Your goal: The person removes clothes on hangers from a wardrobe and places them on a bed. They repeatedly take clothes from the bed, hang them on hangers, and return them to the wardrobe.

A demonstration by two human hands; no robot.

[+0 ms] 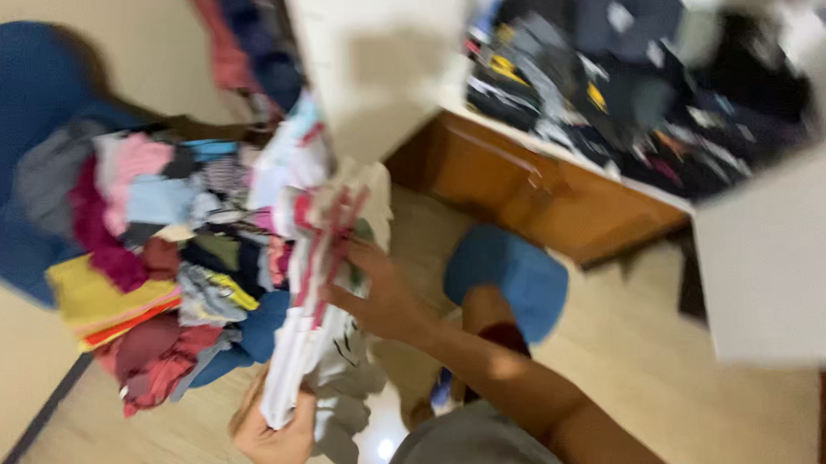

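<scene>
We have our right hand (379, 294) clamped on the upper part of a white garment with red trim (318, 292), fingers curled into the cloth, while our left hand (275, 442) grips its lower end at about seven o'clock from the right — so the piece hangs stretched between both hands, tilted and partly gathered. The frame is blurred, so we cannot tell the garment's exact kind. At nine to ten o'clock from the hands sits a heap of mixed clothes (154, 253) on a blue chair (9, 120); at one to two o'clock an open wardrobe shelf (629, 74) holds dark folded items above a wooden drawer front (541, 194). A blue stool (517, 278) stands at three o'clock on the pale floor (661, 379). We judge the step to be folding or straightening the piece — the next move calls for bringing the two ends together evenly, keeping both grips firm.
</scene>
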